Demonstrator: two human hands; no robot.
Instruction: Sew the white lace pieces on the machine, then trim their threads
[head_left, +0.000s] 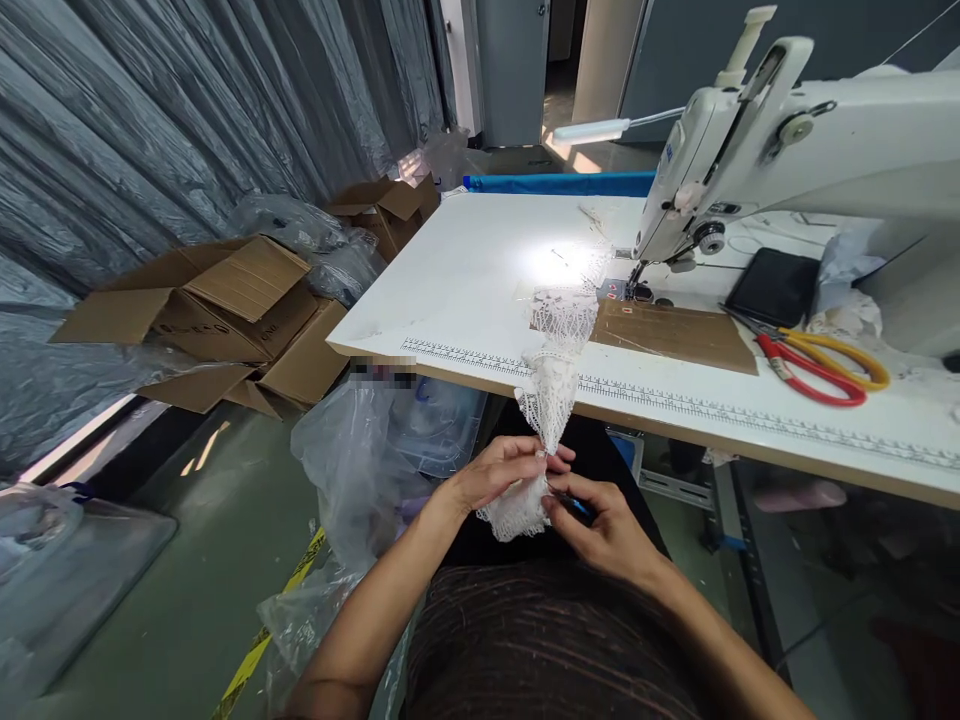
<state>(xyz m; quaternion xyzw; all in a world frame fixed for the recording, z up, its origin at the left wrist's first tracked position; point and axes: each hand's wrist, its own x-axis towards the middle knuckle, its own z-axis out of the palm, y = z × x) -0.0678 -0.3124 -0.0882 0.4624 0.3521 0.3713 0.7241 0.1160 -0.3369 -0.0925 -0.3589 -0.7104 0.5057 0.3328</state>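
Note:
A strip of white lace [559, 370] hangs from the white sewing table [465, 280] down into my lap. My left hand [499, 470] pinches the lace just below the table edge, fingers closed on it. My right hand [600, 530] is closed round a small blue-handled tool [576, 506], its tip at the lace's lower end. The lace's upper end lies near the needle of the white sewing machine [750, 140].
Red and yellow scissors [817, 362] and a black case [774, 286] lie at the table's right. A brown card sheet [675, 335] sits under the machine. Clear plastic bags [352, 470] and open cardboard boxes [225, 310] stand on the floor to the left.

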